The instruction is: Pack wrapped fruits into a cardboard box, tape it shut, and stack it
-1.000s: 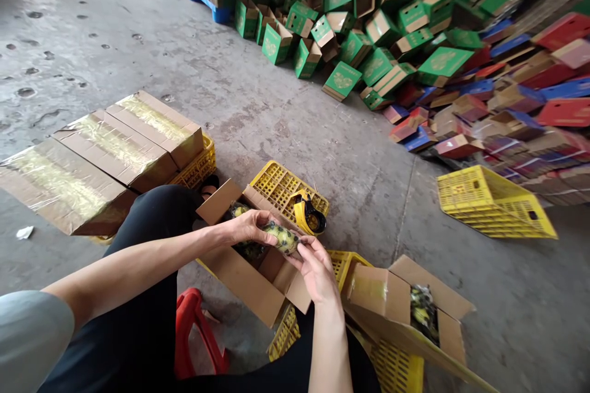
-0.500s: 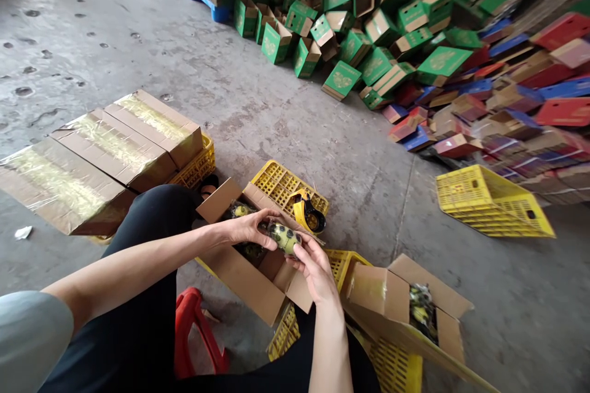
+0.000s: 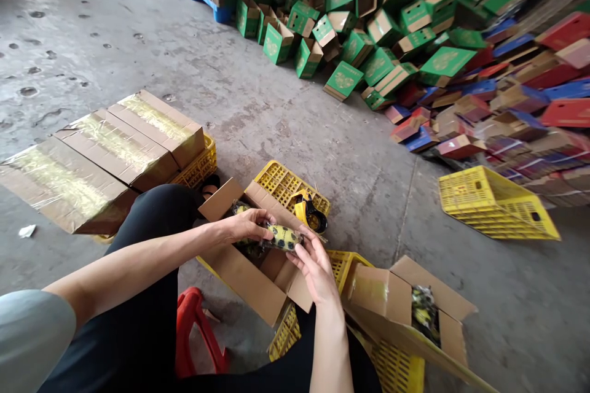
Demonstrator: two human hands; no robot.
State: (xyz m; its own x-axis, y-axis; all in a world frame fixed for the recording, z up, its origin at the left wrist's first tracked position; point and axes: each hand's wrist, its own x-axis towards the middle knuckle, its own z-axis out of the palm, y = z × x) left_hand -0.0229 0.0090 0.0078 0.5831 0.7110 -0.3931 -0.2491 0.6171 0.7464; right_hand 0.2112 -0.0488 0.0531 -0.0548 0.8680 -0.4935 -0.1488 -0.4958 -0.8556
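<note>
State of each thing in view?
Wrapped packet: held at both ends
Left hand: gripping packet
Right hand: holding packet
Middle carton: open, packets inside
Right carton: open, contents visible
Three left cartons: taped shut
Tape dispenser: lying on yellow crate
Green boxes: heaped, some open

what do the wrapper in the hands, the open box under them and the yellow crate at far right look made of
Wrapper: probably thin, glossy plastic film; it glints and yellow-green shows through.
Box: likely cardboard, matt and brown, with flat flaps folded out.
Crate: apparently moulded plastic, yellow all over, pierced by rows of openings; its gloss is hard to judge.
</note>
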